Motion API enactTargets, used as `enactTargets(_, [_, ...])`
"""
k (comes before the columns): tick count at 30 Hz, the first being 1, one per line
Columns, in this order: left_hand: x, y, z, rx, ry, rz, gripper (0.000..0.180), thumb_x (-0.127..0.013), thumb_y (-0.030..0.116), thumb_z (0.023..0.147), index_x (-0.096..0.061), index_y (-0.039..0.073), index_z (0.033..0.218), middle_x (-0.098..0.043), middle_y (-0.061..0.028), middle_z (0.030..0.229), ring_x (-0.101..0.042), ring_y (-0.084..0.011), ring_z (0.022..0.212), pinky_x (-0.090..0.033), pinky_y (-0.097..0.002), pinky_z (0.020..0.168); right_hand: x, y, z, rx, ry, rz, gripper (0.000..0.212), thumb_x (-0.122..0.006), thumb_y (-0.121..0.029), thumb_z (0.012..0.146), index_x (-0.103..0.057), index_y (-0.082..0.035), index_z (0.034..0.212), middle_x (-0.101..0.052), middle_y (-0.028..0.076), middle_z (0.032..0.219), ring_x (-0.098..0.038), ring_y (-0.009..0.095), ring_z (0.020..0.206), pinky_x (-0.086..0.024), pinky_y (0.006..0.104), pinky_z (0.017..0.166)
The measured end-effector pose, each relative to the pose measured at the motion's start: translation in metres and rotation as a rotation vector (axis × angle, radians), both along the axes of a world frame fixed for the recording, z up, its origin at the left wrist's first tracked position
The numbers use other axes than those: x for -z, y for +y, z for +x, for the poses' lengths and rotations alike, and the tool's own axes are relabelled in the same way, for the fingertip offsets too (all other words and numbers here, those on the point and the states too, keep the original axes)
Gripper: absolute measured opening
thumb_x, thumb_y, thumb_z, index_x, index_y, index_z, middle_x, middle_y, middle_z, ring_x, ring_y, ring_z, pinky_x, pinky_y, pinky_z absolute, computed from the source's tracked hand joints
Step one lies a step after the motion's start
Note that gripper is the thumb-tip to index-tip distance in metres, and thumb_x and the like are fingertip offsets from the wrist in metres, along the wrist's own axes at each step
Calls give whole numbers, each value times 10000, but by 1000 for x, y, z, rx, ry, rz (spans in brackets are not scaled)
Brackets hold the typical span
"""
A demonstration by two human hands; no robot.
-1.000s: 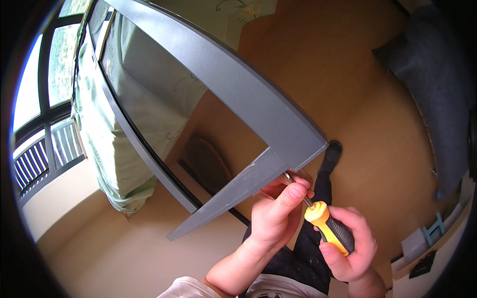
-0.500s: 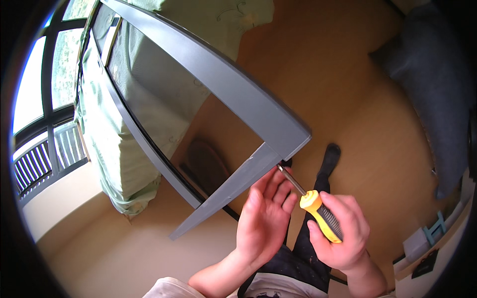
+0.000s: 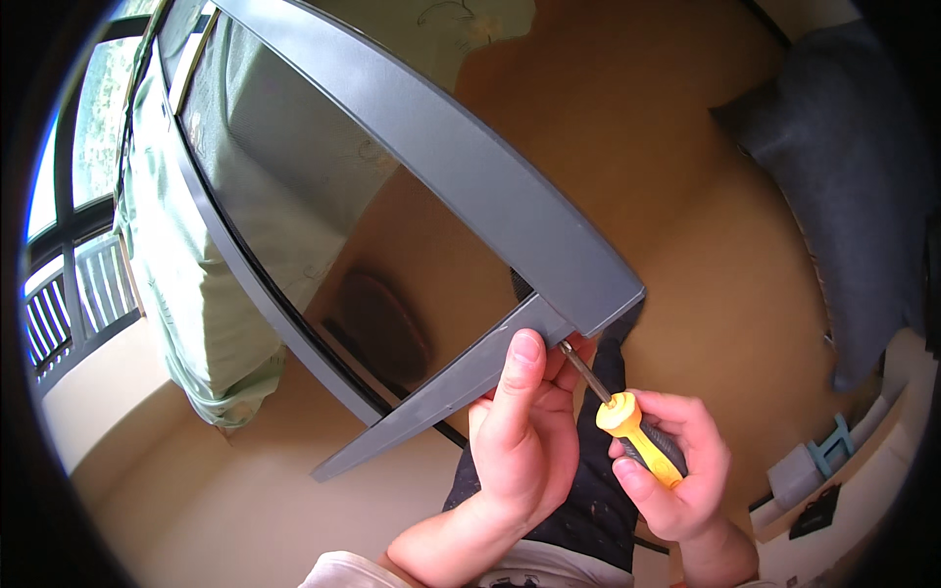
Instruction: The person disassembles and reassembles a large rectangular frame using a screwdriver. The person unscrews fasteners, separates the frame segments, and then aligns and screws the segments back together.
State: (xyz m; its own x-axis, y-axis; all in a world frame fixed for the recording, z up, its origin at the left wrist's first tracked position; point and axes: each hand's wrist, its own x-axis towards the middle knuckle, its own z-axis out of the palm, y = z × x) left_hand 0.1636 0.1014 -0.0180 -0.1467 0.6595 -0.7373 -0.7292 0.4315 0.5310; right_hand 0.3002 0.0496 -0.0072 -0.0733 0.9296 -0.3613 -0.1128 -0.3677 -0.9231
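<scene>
Right grip [image 3: 686,468] round yellow-black screwdriver [image 3: 619,417], tip near grey frame [image 3: 461,169] corner; left grip [image 3: 521,449] at frame, thumb overlapping bar.

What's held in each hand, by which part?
Right hand: screwdriver, by its handle. Left hand: thumb over the grey frame near its corner; whether it grips can't be told.

The brown floor [image 3: 676,216] — apparently — bears a dark rounded object [image 3: 380,323].

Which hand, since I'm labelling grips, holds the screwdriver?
The right hand, gripping the screwdriver by its handle; the left hand is at the grey frame.
</scene>
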Motion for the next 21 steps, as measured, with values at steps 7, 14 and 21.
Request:
enactTargets(7, [0,6,-1,23,24,-15,340,-577,392,999,-663,85,1117,-693,-52,1075,-621,-189,1059,-423,-388,1018,-2,21,22,107,816,-661,432,-614,-19,908,-452,76,1298,-616,149,971,-528,88,661,-434,200,581])
enactTargets(14, [-1,-1,-8,60,51,-27,372,-572,411,1002,-636,99,1194,-678,-56,1160,-604,-171,1087,-445,-353,936,-8,13,20,72,772,-571,451,-564,-55,945,-427,71,1355,-583,161,944,-454,90,602,-366,195,532])
enactTargets(21, [-40,-97,-101,508,-40,-257,442,-466,379,1052,-660,3,1180,-693,-110,1115,-653,-164,947,-512,-297,844,-32,-62,20,280,501,-547,379,-577,-79,948,-465,2,1301,-602,137,950,-573,189,762,-474,297,651])
